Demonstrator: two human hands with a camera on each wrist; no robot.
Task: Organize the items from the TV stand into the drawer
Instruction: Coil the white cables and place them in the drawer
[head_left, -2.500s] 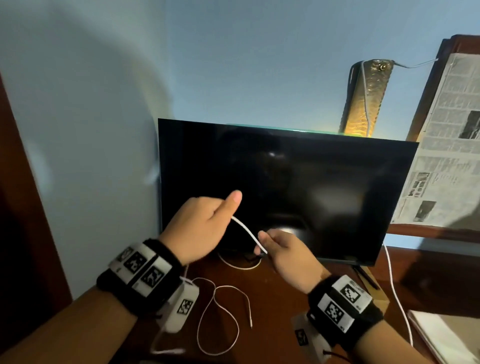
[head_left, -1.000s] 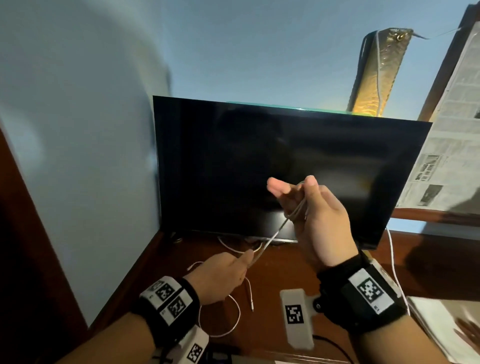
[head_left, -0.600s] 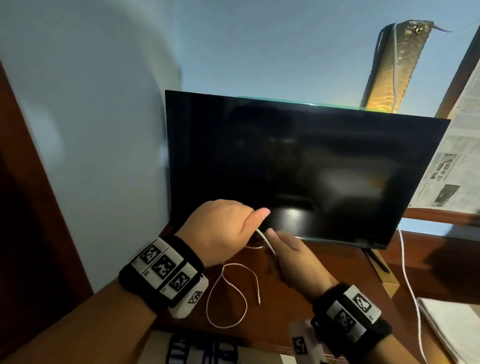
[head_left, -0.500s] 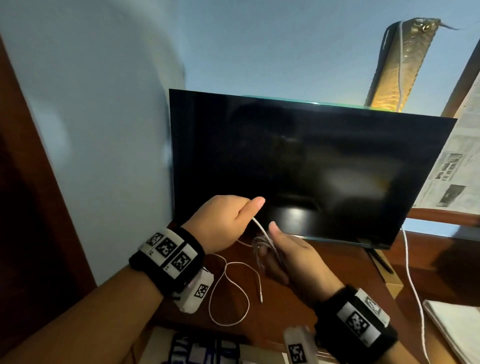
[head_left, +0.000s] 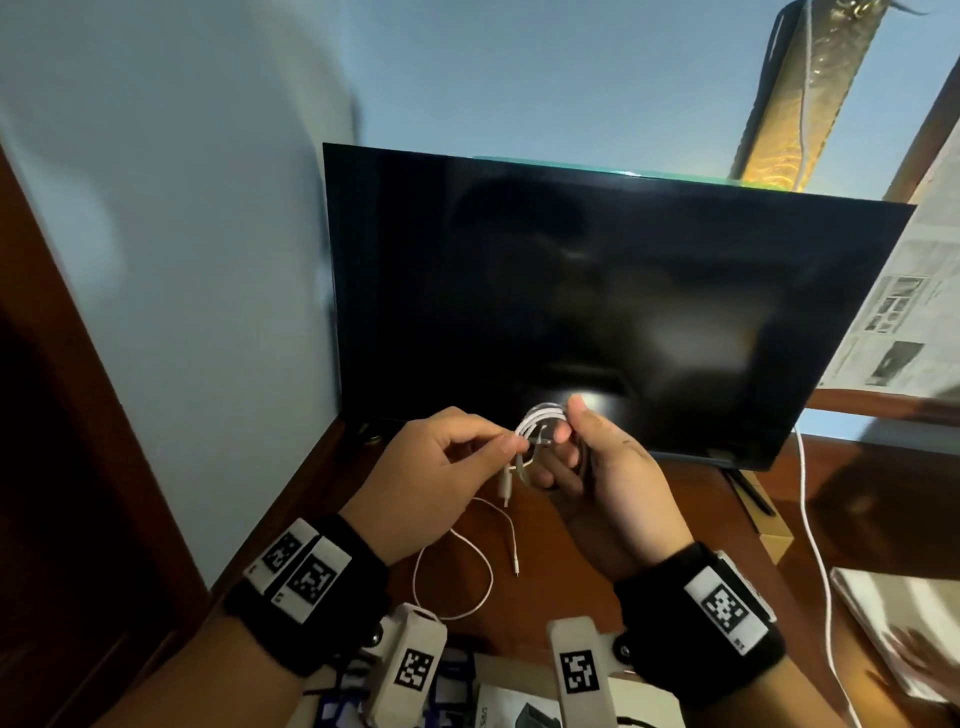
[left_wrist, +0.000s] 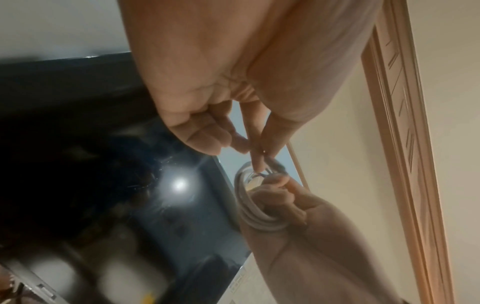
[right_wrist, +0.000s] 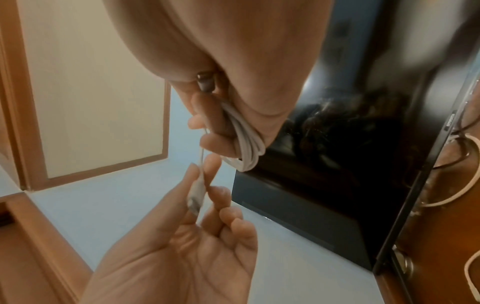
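A white charging cable (head_left: 540, 417) is wound into a small coil, and my right hand (head_left: 563, 441) grips that coil in its curled fingers in front of the TV. My left hand (head_left: 514, 444) pinches the cable's free connector end between thumb and forefinger, right beside the coil. The right wrist view shows the coil (right_wrist: 246, 144) under my right fingers and the connector (right_wrist: 196, 195) in the left pinch. From the left wrist, the coil (left_wrist: 249, 205) appears looped round the right fingers. A second thin white cable (head_left: 467, 561) lies loose on the brown TV stand (head_left: 535, 592).
The black TV (head_left: 597, 312) stands close behind my hands. A white cord (head_left: 810, 519) hangs down at its right, beside stacked papers (head_left: 893, 623). Boxes (head_left: 498, 712) show at the bottom edge below the stand. A blue wall is on the left.
The cable that was stretched between my hands is now wound into a coil in my right hand. My left hand has come in to pinch its free end.
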